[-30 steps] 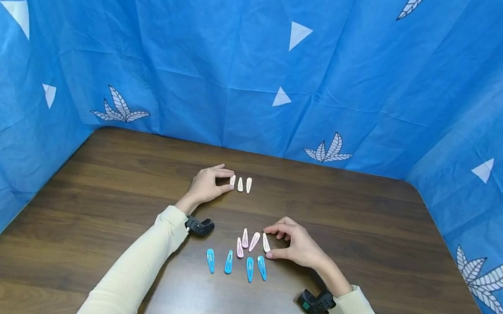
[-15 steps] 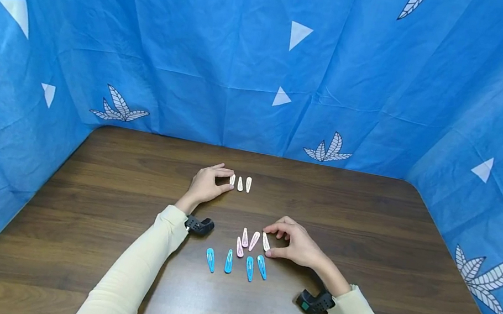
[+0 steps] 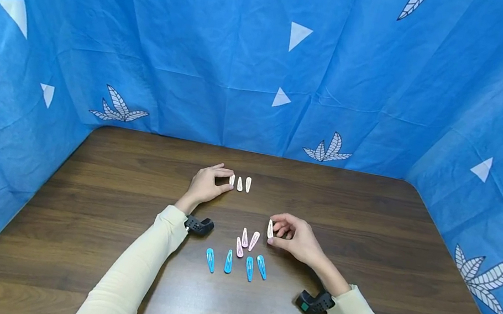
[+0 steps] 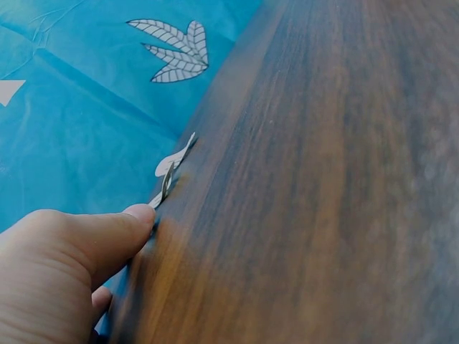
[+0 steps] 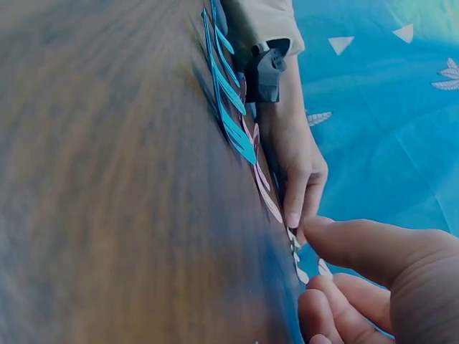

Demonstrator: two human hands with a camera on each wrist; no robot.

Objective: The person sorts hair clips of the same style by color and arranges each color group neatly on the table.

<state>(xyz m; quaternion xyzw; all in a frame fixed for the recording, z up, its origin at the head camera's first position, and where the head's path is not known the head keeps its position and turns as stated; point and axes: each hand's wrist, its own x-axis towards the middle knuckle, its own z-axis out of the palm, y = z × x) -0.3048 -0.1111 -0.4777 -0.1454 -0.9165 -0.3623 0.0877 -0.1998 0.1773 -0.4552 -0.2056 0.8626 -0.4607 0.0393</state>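
Note:
In the head view, my left hand rests at the back of the table and pinches the leftmost white snap hair clip between thumb and forefinger. Beside that clip lie two more white hair clips in a row. Nearer the front, my right hand grips another white hair clip by its ends, with thumb and forefinger. To the left of this hand are three pink hair clips. Several blue hair clips form a row just in front of the pink ones.
The brown wooden table is bordered at the back and sides by a blue patterned cloth. Black cameras are strapped to both wrists, one at the left wrist and one at the right wrist.
My right hand has picked the white hair clip from beside the pink ones and carried it slightly toward the back of the table. My left hand stays where it was.

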